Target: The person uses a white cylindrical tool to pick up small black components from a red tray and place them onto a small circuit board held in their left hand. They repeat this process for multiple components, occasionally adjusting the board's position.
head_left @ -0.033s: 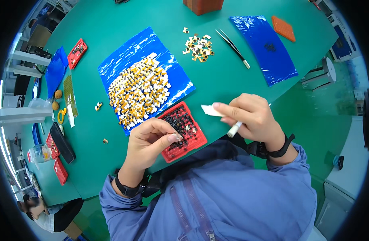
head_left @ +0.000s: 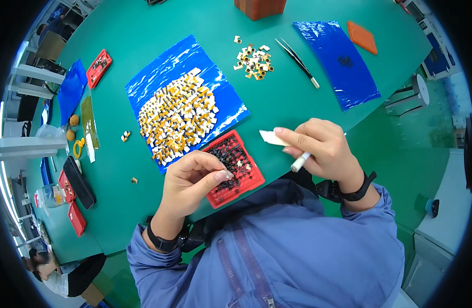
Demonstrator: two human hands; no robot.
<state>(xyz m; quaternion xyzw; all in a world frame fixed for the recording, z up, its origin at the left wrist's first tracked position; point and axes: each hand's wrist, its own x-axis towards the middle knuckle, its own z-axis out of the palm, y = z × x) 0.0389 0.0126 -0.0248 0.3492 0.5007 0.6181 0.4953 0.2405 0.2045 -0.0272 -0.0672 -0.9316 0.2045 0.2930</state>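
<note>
My left hand (head_left: 187, 182) hovers over the near left side of a red tray (head_left: 252, 180). Its thumb and forefinger pinch a small, light-coloured part (head_left: 229, 175). In the tray lie many small black pieces (head_left: 226, 154) and a few pale ones. Right of the tray, my right hand (head_left: 325, 149) is closed around a white, flat-tipped piece (head_left: 273, 137) between thumb and forefinger. A white, rod-like end (head_left: 299, 162) sticks out under the same hand; whether both belong to one tool cannot be told.
Left of the tray, a blue sheet (head_left: 166, 64) carries a heap of small white-and-amber parts (head_left: 179, 118). Further back lie a smaller pile (head_left: 254, 61), tweezers (head_left: 298, 62) and another blue sheet (head_left: 343, 66). Yellow scissors (head_left: 79, 148) and a black case (head_left: 79, 182) lie on the left.
The white piece in my right hand has shifted very slightly to the right and up. My left hand stays in place.
</note>
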